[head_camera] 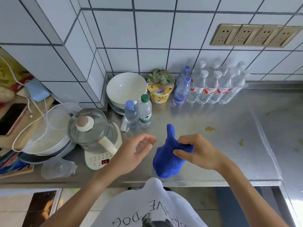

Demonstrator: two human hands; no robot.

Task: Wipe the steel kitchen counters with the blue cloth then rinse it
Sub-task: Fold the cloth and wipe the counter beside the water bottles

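Her right hand (199, 152) pinches the bunched blue cloth (165, 158) above the steel counter (229, 145), while the left hand (136, 153) hovers loosely curled, holding nothing.

Counter (213, 161): brushed steel, dull sheen, fine embossed texture at right, yellowish smears.
Blue cloth (165, 161), centre: soft, matt, napped fabric.
Wall tiles (152, 30): glossy white ceramic, dark grout.
Bowl (127, 87): glossy white ceramic.
Kettle (91, 128), left: clear glass body and lid, cream plastic base.
Water bottles (213, 86), upper right: clear plastic, shrink-wrapped.
Sockets (254, 36): brushed gold-toned plates.
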